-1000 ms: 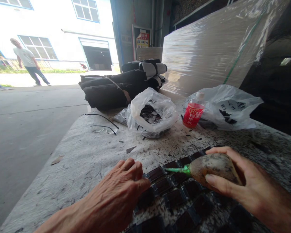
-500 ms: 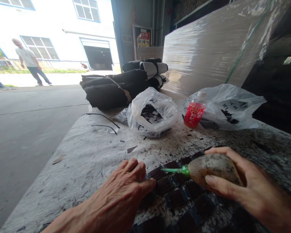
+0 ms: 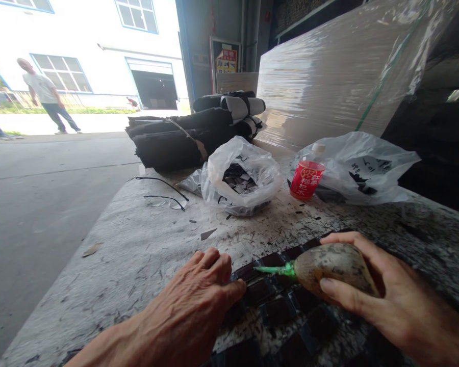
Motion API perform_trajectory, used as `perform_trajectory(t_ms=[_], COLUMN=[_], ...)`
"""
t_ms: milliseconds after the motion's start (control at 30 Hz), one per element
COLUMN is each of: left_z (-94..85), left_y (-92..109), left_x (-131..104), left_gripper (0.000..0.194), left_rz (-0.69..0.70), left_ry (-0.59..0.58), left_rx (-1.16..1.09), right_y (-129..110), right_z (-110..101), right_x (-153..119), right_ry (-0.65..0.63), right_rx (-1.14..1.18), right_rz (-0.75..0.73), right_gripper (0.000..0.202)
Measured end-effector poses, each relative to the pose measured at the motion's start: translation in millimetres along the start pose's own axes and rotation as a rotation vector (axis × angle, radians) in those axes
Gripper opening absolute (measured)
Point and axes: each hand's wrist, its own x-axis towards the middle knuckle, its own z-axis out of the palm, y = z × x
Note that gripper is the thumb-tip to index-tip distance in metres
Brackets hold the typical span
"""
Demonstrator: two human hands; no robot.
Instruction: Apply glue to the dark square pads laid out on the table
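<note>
My right hand [image 3: 386, 295] is wrapped round a stained, yellowish squeeze bottle [image 3: 336, 267]. Its thin green nozzle [image 3: 273, 269] points left, over dark, flat rectangular pieces [image 3: 277, 311] laid in rows on the table. At the left end of those rows is my left hand [image 3: 199, 293], its fingers curled under and its thumb pressed down by the edge of a dark piece. Whatever lies under these fingers is hidden. The nozzle tip is close to the left thumb but apart from it.
An open plastic bag of small dark pieces [image 3: 214, 178] stands beyond my hands, near a red-labelled drink bottle [image 3: 307, 178] and another plastic bag [image 3: 367, 168]. Glasses [image 3: 164, 186] lie at left. Black rolls [image 3: 179, 137] and a wrapped stack [image 3: 321, 86] are behind. A person [image 3: 44, 92] is outside.
The squeeze bottle and my right hand have shifted very slightly left. My left hand stays almost where it was.
</note>
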Motion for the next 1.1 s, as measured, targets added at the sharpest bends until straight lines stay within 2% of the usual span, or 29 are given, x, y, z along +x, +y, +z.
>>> perform_trajectory(t_ms=[100, 300, 467, 700, 900, 1100], left_z=[-2.1, 1.0, 4.9, 6.5, 6.2, 8.8], left_y=[1.1, -1.7, -4.4, -3.8, 5.9, 8.3], left_x=[1.9, 1.7, 2.7, 4.4, 17.7, 28.8], left_gripper=[0.032, 0.027, 0.026, 0.021, 0.041, 0.045], left_rz=[-0.043, 0.006, 0.009, 0.079, 0.125, 0.123], left_ry=[-0.051, 0.031, 0.052, 0.114, 0.162, 0.149], left_rx=[-0.053, -0.071, -0.087, -0.127, -0.030, 0.002], right_y=[2.6, 5.2, 4.6, 6.4, 4.3, 3.8], right_z=[-1.5, -4.7, -4.9, -6.8, -7.2, -7.9], right_x=[0.5, 2.6, 1.0, 4.0, 4.0, 4.7], right_ry=[0.007, 0.081, 0.028, 0.044, 0.049, 0.039], right_rx=[-0.001, -0.006, -0.032, -0.004, 0.006, 0.009], right_rz=[0.014, 0.013, 0.004, 0.007, 0.031, 0.028], right_gripper=[0.048, 0.050, 0.048, 0.050, 0.048, 0.046])
